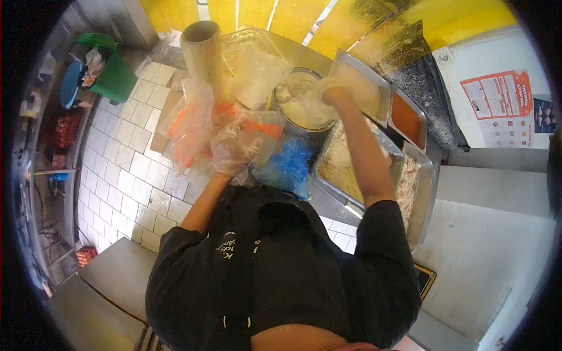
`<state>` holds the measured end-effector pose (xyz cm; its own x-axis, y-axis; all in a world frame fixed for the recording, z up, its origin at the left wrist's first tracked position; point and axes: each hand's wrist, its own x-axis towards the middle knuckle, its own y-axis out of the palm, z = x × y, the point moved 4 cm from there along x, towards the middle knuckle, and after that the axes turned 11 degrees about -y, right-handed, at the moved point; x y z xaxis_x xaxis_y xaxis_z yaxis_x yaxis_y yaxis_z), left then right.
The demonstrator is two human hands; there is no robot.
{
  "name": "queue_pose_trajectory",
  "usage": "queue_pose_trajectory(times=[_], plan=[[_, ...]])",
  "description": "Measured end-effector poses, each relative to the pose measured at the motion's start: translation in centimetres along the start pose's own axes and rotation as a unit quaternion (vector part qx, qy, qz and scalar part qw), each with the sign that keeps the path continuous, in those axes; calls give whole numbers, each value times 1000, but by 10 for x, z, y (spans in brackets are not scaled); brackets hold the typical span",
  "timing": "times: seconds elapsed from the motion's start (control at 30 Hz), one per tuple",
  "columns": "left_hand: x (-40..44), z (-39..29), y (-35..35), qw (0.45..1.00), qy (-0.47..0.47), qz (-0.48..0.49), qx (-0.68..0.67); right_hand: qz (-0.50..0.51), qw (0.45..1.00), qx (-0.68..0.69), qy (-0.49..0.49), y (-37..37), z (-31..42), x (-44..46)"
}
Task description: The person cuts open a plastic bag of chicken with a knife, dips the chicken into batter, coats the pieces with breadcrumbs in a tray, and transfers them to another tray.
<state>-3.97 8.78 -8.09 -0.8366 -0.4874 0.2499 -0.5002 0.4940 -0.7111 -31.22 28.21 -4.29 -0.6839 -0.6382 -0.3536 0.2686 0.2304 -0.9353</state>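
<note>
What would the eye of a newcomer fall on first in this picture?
Probably the bright yellow panels along the top edge would catch it first, then the crumpled blue plastic near the middle, just in front of the person's body. Between these, the left hand in a clear plastic glove and the blurred right hand also draw attention. At the upper left, a green plastic bin stands out beside pale floor tiles.

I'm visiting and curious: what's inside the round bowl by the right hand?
The round bowl holds something pale; I can't tell what. The blurred right hand covers part, hiding what's beneath.
</note>
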Motion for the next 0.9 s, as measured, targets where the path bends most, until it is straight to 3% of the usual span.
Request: queue_pose_trajectory(times=[0.07,0.13,0.23,0.3,0.4,0.5,0.6,0.7,0.83,0.9], plan=[[2,-4,2,1000,5,-10,-18,-28,999,-29,-27,44,-2,32],[1,-6,-3,999,13,-15,-28,-44,998,-25,-49,45,8,27],[3,-10,-13,999,-4,-20,-41,6,994,-51,-98,52,-32,31],[2,-4,-14,999,0,-16,-41,-21,989,-50,-139,39,-52,13],[2,-5,-23,999,-20,4,-46,91,992,42,78,-68,10,-75],[3,-4,-19,1000,-3,-6,-31,44,992,17,116,-65,21,-103],[7,-2,-6,996,31,-18,-78,7,997,-50,58,51,-31,-55],[12,-24,-13,998,33,3,-58,-47,988,42,138,38,-25,-55],[12,-39,-19,997,40,8,-69,-28,972,81,218,-18,4,-106],[12,-58,-22,993,51,72,-76,-222,972,22,78,-34,18,-134]])
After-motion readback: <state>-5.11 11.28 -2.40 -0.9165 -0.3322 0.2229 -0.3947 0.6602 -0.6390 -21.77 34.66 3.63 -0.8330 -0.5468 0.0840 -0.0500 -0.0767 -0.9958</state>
